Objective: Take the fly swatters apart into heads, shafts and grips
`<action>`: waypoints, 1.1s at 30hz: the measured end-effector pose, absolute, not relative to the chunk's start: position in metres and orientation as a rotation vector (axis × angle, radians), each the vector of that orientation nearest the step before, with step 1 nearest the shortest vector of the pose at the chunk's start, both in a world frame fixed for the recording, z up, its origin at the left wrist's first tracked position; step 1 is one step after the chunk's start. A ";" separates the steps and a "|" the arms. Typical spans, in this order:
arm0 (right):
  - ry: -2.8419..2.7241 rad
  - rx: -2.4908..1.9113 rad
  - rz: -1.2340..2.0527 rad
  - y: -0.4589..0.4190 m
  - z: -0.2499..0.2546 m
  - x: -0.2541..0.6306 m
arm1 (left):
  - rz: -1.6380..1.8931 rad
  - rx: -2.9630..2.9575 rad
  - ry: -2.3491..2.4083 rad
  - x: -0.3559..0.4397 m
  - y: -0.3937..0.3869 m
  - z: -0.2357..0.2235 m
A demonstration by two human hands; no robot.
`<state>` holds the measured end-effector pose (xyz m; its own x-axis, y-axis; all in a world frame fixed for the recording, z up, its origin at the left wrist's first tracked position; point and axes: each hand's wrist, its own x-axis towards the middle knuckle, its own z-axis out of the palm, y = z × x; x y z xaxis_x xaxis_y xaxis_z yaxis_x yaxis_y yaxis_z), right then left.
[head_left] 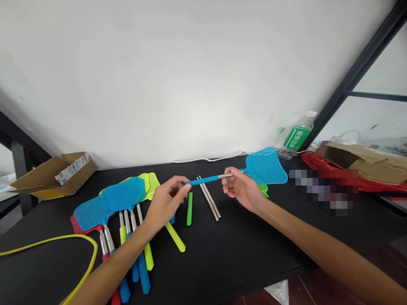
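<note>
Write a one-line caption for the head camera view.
Left hand and right hand hold a blue fly swatter by its handle above a black table.

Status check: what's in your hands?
Left hand on blue plastic grip of blue mesh fly swatter; right hand on its steel shaft. Two steel tubes and a green plastic grip lie below on the black tabletop.

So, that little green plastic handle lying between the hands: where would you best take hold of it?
Pinch the green plastic handle around its middle, coming straight down from above, thumb and finger on its two long sides. It is a slim, straight piece lying flat on the black table, and nothing touches its sides, so fingers fit.
</note>
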<state>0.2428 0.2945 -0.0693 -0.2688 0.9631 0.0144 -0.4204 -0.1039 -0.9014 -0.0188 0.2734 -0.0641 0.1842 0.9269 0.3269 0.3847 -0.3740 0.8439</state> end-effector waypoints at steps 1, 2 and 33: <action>-1.060 -0.752 1.610 0.294 -0.070 0.243 | 1.148 1.870 1.229 -0.018 0.273 -0.065; -1.099 -0.743 1.603 0.294 -0.071 0.243 | 1.147 1.880 1.231 -0.018 0.272 -0.065; -1.427 -0.856 1.465 0.289 -0.078 0.235 | 1.072 2.240 1.170 -0.019 0.268 -0.064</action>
<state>0.2354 0.2888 -0.0781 -0.3634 0.9257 0.1049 -0.1295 0.0613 -0.9897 -0.0186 0.2677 -0.0644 0.3576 0.8196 0.4476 0.5179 -0.5729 0.6353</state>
